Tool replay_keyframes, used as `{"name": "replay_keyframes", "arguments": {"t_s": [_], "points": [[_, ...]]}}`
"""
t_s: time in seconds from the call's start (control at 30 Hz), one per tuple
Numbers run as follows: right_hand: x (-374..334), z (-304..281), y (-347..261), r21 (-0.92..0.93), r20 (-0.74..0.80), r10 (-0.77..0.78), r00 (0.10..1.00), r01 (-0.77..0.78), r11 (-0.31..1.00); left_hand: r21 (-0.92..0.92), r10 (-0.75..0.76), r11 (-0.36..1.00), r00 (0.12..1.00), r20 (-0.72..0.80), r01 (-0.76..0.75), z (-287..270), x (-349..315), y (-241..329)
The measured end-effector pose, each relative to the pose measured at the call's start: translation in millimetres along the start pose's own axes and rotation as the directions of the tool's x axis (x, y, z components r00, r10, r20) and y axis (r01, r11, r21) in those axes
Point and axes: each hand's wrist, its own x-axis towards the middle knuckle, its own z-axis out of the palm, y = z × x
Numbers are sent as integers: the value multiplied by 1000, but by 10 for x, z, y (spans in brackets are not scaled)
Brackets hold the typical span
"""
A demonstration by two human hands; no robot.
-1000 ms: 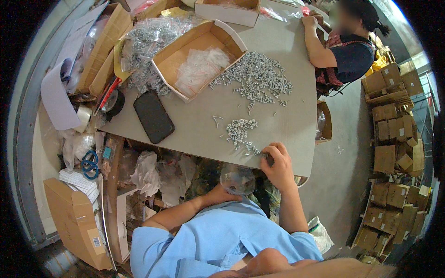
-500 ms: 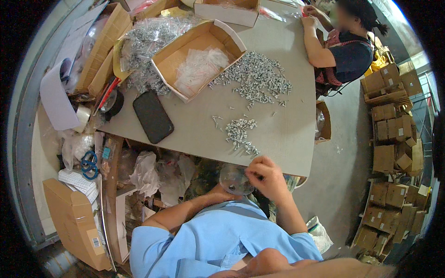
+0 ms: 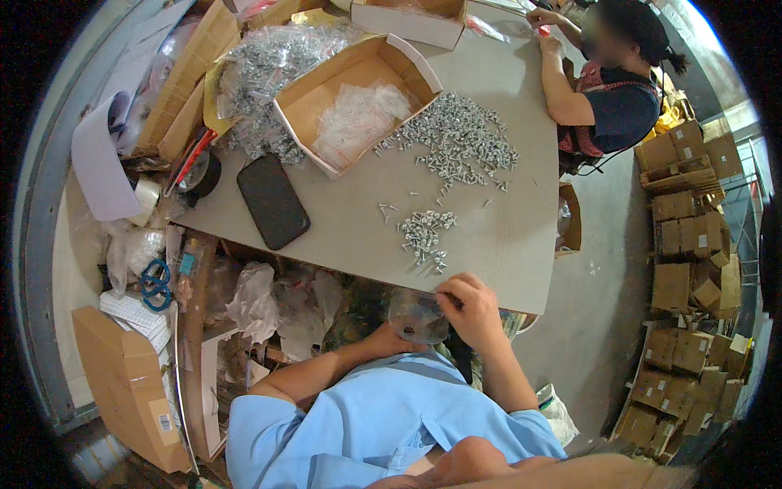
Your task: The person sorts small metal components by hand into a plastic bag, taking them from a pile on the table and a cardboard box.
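Below the table's front edge, my left hand (image 3: 393, 341) holds a clear plastic container (image 3: 417, 318) close to my body; its fingers are mostly hidden, and I cannot tell whether it is a cup or a stiff bag. My right hand (image 3: 472, 310) is at the table edge, just right of the container, with fingers curled together. Whatever its fingertips pinch, if anything, is too small to make out. Just beyond that hand lies a small pile of silver screws (image 3: 425, 232). Farther back spreads a larger heap of screws (image 3: 460, 143).
A cardboard tray (image 3: 297, 106) with small clear bags stands beside the heap. Left of it are bagged screws (image 3: 269, 69), a black phone-like slab (image 3: 274, 202) and a tape roll (image 3: 199, 175). A co-worker (image 3: 607, 90) sits at the far right. Stacked cartons (image 3: 684, 220) line the right side.
My right hand has shifted slightly from over the container's rim toward the table edge. Fewer screws trail from the small pile's near end. The left hand keeps its place.
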Motion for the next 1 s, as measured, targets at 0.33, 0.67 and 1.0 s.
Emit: {"name": "replay_keyframes", "arguments": {"t_s": [0.33,0.67,1.0], "points": [[315,220,-16,-215,-277,-30,960,-32,976,-72,-63,995,995,74,69,-41,-9,28],[50,134,-127,-53,57,39,998,-36,998,-22,-26,999,1000,5,26,-30,-24,49],[417,163,-70,-165,-110,-101,989,82,983,-91,-76,992,992,99,85,-150,-108,364]]}}
